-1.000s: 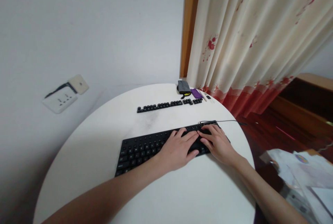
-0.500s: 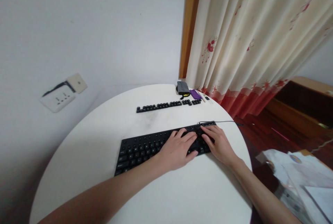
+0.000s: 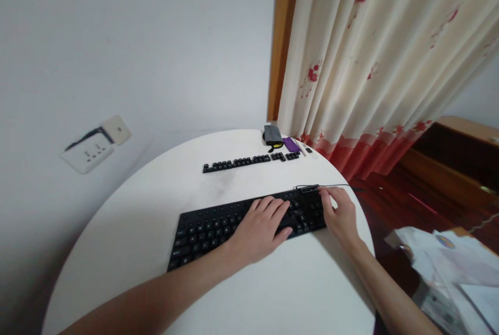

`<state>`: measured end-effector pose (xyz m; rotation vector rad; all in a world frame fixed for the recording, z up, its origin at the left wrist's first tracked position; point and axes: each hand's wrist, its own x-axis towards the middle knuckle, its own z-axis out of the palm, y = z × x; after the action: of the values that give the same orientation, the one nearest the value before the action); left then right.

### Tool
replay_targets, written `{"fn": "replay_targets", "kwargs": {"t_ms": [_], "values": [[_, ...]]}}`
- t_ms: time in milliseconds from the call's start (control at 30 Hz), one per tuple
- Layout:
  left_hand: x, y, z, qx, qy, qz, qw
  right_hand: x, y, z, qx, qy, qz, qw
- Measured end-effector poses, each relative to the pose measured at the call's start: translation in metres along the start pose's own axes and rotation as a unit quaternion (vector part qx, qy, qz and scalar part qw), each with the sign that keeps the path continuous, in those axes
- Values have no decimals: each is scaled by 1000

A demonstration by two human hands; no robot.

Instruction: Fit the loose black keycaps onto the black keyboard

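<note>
A black keyboard (image 3: 210, 226) lies on a round white table (image 3: 156, 200). My left hand (image 3: 259, 228) rests flat on the keys right of the keyboard's middle, fingers stretched out. My right hand (image 3: 341, 215) lies at the keyboard's right end, fingers curled over its edge, thumb side toward the keys. Farther back a row of loose black keycaps (image 3: 245, 161) is laid out in a line.
At the table's far edge sit a grey pouch (image 3: 272, 136), a purple object (image 3: 290, 143) and a few small bits. The keyboard's cable (image 3: 339, 186) runs off the right edge. A curtain (image 3: 370, 65) hangs right, a wall socket (image 3: 88, 151) left, papers (image 3: 448, 252) at lower right.
My right hand has slid from the keys beside the left hand out to the keyboard's right end. The left hand has stayed in place. The view has shifted slightly.
</note>
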<state>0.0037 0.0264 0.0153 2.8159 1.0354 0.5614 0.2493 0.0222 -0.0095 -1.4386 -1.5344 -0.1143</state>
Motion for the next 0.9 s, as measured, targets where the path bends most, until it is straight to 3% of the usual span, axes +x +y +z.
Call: {"fn": "replay_targets", "kwargs": {"t_ms": [167,300,433,567,733,900], "values": [[12,-13,-16,-32,13,-54,998,28,11,-5,22,-16,-10,1000],[53,-47,-18,-16,31,-78,996,74,28,11,-19,-57,-48,997],[111,-75,-6,41,45,-91,994,114,39,44,-93,-143,-87,982],[156,-87,13,114,40,-118,986,131,42,73,-172,-221,-79,957],[179,-98,35,131,36,-129,982,138,46,91,-219,-259,-96,936],[186,-108,43,129,35,-114,984,144,50,101,-240,-282,-123,921]]}}
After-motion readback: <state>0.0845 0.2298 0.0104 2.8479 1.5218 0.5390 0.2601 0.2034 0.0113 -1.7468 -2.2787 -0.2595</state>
